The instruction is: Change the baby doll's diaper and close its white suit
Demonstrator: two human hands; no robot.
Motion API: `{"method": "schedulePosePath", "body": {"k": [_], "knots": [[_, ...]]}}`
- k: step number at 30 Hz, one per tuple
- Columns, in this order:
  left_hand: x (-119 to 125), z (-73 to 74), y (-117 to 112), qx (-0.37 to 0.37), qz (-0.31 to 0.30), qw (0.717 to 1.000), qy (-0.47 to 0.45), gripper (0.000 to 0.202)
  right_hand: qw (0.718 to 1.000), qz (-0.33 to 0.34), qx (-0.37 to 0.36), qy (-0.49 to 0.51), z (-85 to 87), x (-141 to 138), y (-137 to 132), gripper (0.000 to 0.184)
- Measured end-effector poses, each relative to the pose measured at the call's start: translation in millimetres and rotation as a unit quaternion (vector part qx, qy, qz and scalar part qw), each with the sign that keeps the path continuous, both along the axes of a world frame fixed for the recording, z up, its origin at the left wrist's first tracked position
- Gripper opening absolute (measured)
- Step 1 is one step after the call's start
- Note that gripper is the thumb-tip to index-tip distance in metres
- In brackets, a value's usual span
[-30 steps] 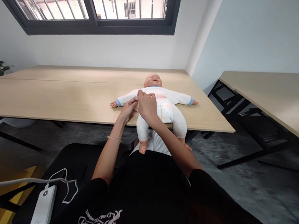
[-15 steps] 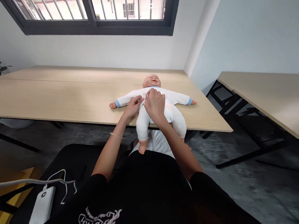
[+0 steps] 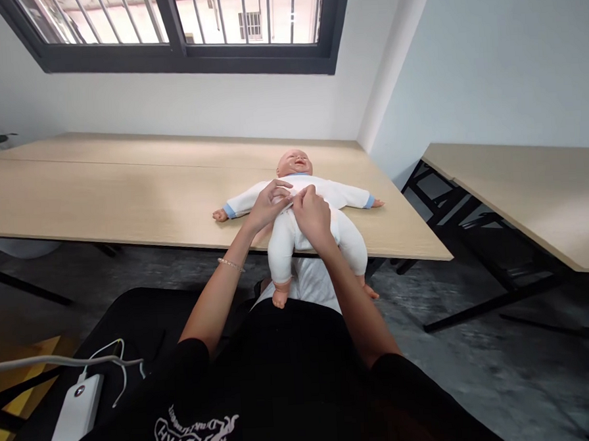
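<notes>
A baby doll lies on its back on the table, head toward the wall, arms spread and lower legs hanging over the front edge. Its clothes are white with blue at neck and cuffs, and a white diaper is round its hips. At the doll's waist, my left hand has thumb and fingers bent together on the diaper's upper edge. My right hand is closed beside it, pinching the white edge. Both hands' fingertips nearly meet, and the hands partly hide the doll's middle.
The doll rests near the right end of a long wooden table below a barred window. Another table stands to the right. At lower left, a white power bank with cables lies on a black chair.
My left hand has risen onto the doll's belly, its fingers arched more over the waist. My right hand has dropped slightly and turned. The view has shifted a little.
</notes>
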State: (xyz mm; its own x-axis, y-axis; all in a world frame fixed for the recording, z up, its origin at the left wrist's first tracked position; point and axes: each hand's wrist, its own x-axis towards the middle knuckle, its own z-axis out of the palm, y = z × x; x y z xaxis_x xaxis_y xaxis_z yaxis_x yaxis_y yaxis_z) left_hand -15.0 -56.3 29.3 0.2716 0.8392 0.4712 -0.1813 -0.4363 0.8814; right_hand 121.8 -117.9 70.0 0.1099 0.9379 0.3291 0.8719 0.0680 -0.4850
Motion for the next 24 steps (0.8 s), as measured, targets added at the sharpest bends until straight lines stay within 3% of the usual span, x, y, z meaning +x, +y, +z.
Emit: {"method": "schedulePosePath", "body": {"k": [7,16,24], "knots": [[-7.3,-4.5,4.5,-0.092,-0.064,0.993,-0.024,0.046,0.999,0.035,-0.005,-0.015,-5.7,-7.5,-4.7,0.022],[-9.7,-0.8,-7.3,-0.068,-0.103,0.992,-0.003,0.045,0.998,0.055,0.012,-0.011,-13.1,-4.6,-2.2,0.022],[-6.8,-9.5,-5.9,-0.059,-0.077,0.995,-0.031,0.044,0.993,0.090,0.074,0.019,-20.2,0.9,1.3,0.020]]}}
